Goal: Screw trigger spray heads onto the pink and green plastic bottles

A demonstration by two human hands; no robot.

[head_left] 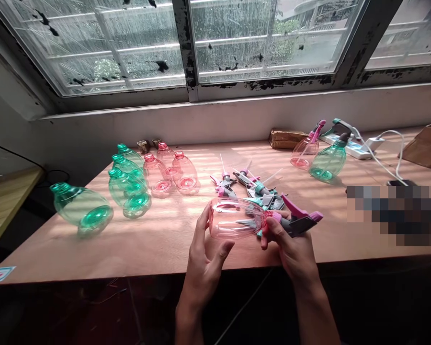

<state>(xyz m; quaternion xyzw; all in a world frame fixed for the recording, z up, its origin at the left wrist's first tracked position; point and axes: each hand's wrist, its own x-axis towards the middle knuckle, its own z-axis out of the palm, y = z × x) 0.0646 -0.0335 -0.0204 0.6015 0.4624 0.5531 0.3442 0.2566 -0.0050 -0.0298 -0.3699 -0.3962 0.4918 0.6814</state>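
On the left of the table (158, 254), green bottles (84, 205) stood beside a cluster of clear pink bottles (185, 173), all without spray heads. Farther right, at the near side, the left hand (205, 261) reached up with its palm turned inward, its fingers running behind the base end of the held pink bottle (233, 221) and its thumb spread below; it was loosely cupped, and whether the thumb pressed on the wall could not be told. That bottle lay nearly level above the table, base to the left and neck to the right. It looked light, thin-walled and smooth, likely to give a little under a squeeze and to slip or roll in a slack hold, so the broad base and the stiffer neck seemed the surest places to grip. Beyond it lay a pile of loose spray heads (264, 189) with thin, bendable tubes. At its neck sat a pink-and-grey spray head (299, 220), pinched near the collar by the right hand (290, 245), thumb on top, a finger curled beneath, wrist angled inward. At far right stood a pink spray bottle (303, 152) and a green spray bottle (328, 162).
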